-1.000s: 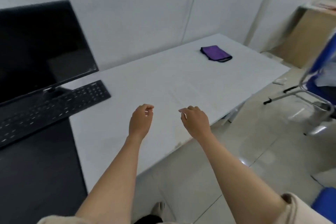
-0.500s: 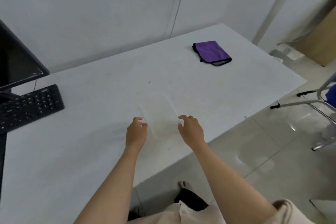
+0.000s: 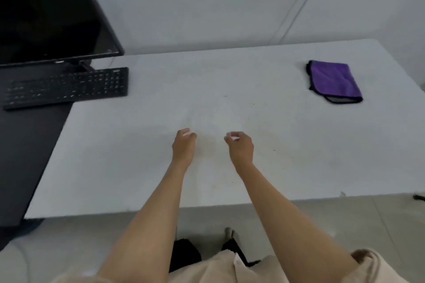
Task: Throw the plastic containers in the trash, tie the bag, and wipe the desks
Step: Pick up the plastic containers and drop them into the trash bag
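A clear plastic container (image 3: 210,125) lies on the white desk (image 3: 264,145). It is almost see-through and only its faint outline shows. My left hand (image 3: 184,146) holds its near left corner with curled fingers. At the near right corner my right hand (image 3: 240,147) does the same. A folded purple cloth (image 3: 333,81) with a black border lies far right on the desk, well away from both hands.
A black keyboard (image 3: 66,88) and a dark monitor (image 3: 46,11) stand at the left on a black desk (image 3: 25,156) that adjoins the white one. A cable (image 3: 296,7) runs down the white wall behind. Grey tiled floor (image 3: 345,220) lies below the desk's front edge.
The view has swung to face the desk squarely. Both hands moved further over the desk, and their fingers curled in from a looser spread at the container's sides.
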